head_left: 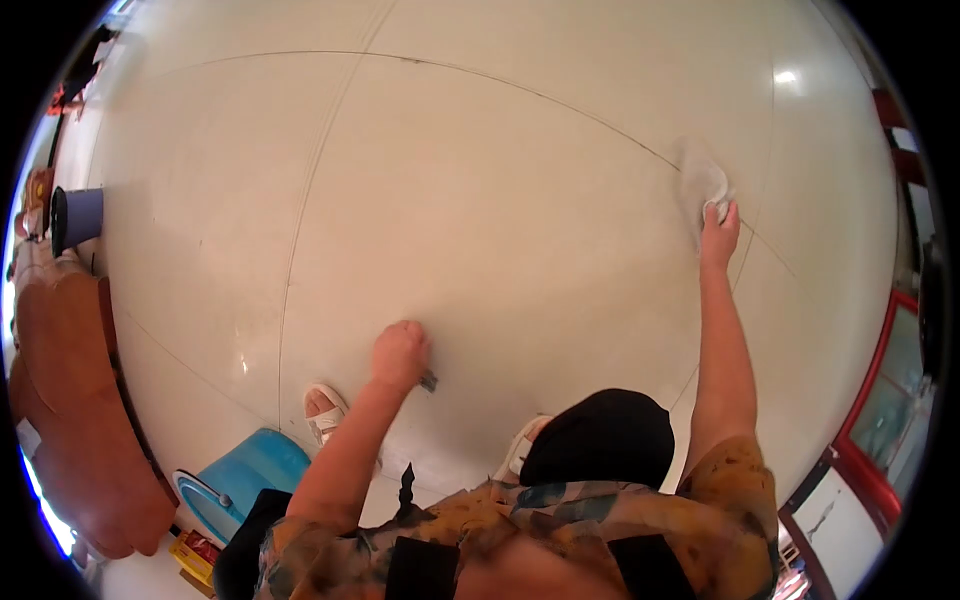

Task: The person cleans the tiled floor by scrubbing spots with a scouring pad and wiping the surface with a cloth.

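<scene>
My right hand is stretched far out to the right, its fingers closed on a whitish cloth. The cloth is smeared by motion and lies low at the tiled floor. Closer to my body, my left hand is curled into a fist above the floor. A small dark grey piece shows just beneath that fist; whether the hand grips it I cannot tell. My feet in white sandals stand on the floor below my arms.
On the left stand a blue plastic bucket, a brown wooden piece of furniture and a dark-rimmed purple-grey bin. A red-framed glass cabinet is at the right edge. My black-covered knee rises at the bottom.
</scene>
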`<state>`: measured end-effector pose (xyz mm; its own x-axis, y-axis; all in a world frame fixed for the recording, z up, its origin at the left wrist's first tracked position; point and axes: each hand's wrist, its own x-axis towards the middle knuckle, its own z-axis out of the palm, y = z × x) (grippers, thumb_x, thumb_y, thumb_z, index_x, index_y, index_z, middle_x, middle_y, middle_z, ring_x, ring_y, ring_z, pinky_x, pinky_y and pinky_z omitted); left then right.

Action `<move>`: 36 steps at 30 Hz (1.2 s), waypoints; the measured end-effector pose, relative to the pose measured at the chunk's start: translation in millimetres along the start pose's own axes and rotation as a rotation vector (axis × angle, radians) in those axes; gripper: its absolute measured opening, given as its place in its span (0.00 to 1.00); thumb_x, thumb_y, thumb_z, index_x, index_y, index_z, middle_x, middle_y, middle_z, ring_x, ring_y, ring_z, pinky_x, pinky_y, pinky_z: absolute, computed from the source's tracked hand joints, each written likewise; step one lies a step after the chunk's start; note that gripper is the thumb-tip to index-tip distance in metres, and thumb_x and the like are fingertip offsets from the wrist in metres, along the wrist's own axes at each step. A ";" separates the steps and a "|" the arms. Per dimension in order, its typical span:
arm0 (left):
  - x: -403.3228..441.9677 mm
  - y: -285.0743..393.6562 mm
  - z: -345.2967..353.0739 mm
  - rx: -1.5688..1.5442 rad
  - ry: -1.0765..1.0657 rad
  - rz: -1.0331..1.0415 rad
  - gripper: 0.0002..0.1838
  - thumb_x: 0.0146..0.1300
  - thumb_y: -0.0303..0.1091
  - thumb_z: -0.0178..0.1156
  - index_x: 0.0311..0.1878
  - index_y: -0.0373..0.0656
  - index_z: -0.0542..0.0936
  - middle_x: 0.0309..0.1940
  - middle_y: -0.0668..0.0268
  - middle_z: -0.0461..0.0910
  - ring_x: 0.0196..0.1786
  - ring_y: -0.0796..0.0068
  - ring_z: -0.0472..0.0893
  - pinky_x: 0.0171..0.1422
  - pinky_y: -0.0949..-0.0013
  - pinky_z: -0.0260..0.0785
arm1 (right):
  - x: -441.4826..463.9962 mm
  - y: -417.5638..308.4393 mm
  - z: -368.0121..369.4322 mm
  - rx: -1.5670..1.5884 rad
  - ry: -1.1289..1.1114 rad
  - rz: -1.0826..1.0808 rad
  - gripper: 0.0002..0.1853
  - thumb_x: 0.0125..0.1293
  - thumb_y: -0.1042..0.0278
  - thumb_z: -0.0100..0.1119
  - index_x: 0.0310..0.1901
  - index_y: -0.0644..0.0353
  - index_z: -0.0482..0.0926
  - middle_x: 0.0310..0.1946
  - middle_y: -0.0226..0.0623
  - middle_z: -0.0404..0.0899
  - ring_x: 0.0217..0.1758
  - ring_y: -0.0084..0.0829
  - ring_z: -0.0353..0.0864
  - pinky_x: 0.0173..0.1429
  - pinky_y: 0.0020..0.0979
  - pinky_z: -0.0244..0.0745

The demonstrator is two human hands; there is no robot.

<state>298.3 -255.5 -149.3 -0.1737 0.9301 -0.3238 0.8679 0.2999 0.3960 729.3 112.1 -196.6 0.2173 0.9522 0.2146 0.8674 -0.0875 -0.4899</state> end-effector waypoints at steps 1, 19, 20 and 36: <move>-1.5 1.5 3.4 0.056 0.023 -0.001 0.06 0.53 0.31 0.59 0.27 0.41 0.72 0.28 0.57 0.74 0.35 0.54 0.75 0.37 0.55 0.69 | 23.7 3.3 23.8 -0.137 -0.041 0.053 0.29 0.58 0.54 0.57 0.57 0.66 0.71 0.57 0.52 0.72 0.62 0.49 0.68 0.65 0.42 0.62; -7.0 -11.7 22.3 0.112 0.093 0.002 0.03 0.53 0.29 0.57 0.30 0.44 0.73 0.31 0.64 0.75 0.40 0.62 0.77 0.42 0.60 0.71 | -364.7 -443.6 155.1 0.533 -0.990 -1.359 0.18 0.50 0.73 0.52 0.46 0.56 0.77 0.52 0.41 0.74 0.58 0.38 0.71 0.65 0.41 0.63; -5.6 -10.3 16.1 0.096 0.071 -0.008 0.03 0.53 0.29 0.57 0.31 0.44 0.73 0.31 0.63 0.75 0.40 0.62 0.77 0.42 0.60 0.71 | -357.7 -434.4 155.5 0.641 -0.962 -1.265 0.18 0.50 0.73 0.53 0.46 0.54 0.78 0.48 0.40 0.76 0.54 0.39 0.74 0.61 0.41 0.67; -1.8 -49.5 -27.9 -0.140 -0.437 0.149 0.08 0.54 0.35 0.60 0.29 0.41 0.75 0.30 0.56 0.76 0.38 0.50 0.76 0.42 0.53 0.69 | -189.4 -335.4 162.6 0.591 -0.245 -1.126 0.14 0.56 0.75 0.48 0.44 0.61 0.77 0.44 0.45 0.78 0.50 0.43 0.76 0.53 0.43 0.70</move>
<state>242.7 -266.1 -144.4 0.1857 0.7977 -0.5737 0.7924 0.2238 0.5675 324.5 8.6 -210.4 -0.6403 0.4508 0.6219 0.1767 0.8744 -0.4520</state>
